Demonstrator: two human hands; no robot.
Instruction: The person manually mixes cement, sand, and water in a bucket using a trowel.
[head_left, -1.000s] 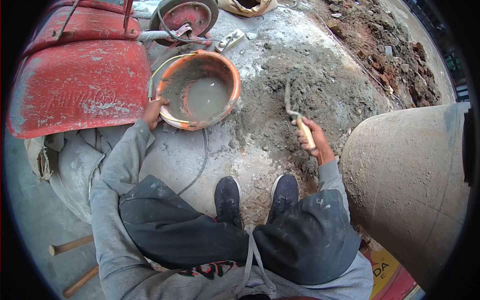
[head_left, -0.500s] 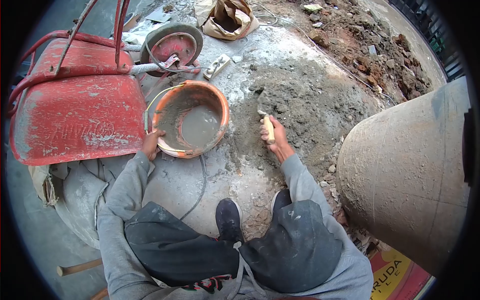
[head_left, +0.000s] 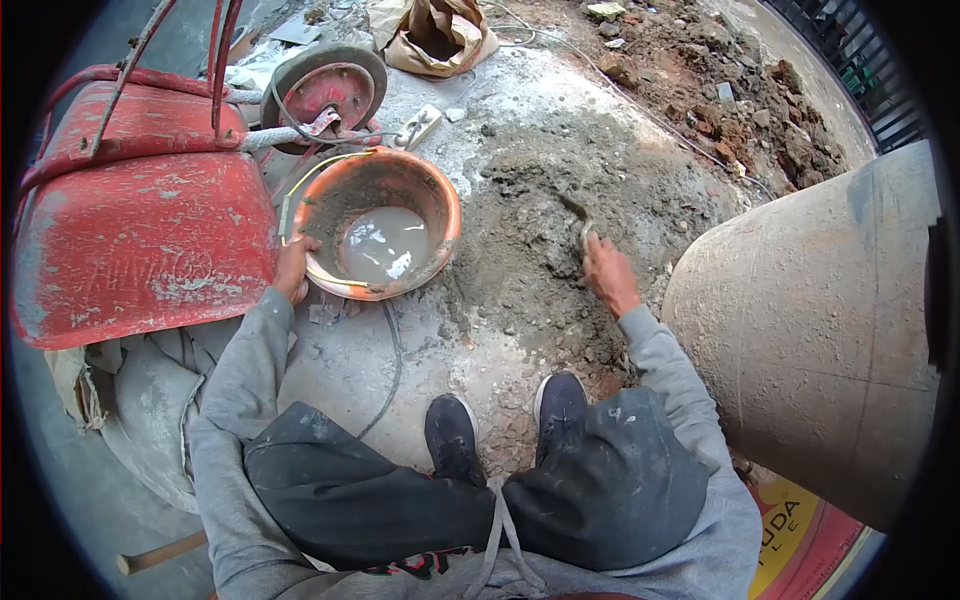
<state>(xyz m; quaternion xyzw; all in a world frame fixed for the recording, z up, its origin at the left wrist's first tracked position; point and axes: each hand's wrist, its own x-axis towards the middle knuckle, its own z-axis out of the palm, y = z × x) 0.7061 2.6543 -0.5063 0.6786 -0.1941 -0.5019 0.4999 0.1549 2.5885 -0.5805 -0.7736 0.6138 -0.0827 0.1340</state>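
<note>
My left hand (head_left: 292, 270) is closed on the near left rim of an orange bucket (head_left: 328, 212), fingers hooked over the edge. Greyish water (head_left: 385, 240) lies in the bottom, with bright reflections on it. Fingers wrapped round its handle, my right hand (head_left: 608, 272) holds a trowel (head_left: 586, 230) over a spread of wet grey mortar (head_left: 530, 205). The trowel's blade is edge-on and smeared with mortar, at the heap's surface. Most of the handle is hidden in my grip.
An overturned red wheelbarrow (head_left: 150, 240) lies left of the bucket, its wheel (head_left: 330, 95) behind. A large concrete cylinder (head_left: 810, 310) stands at right. Farther off are an opened paper sack (head_left: 440, 45), a power strip (head_left: 418, 128), a cable and heaped soil and rubble (head_left: 730, 110).
My right hand has moved right with the trowel, whose blade has turned edge-on. The bucket is tilted slightly differently under my left hand, and reflections now show on its water.
</note>
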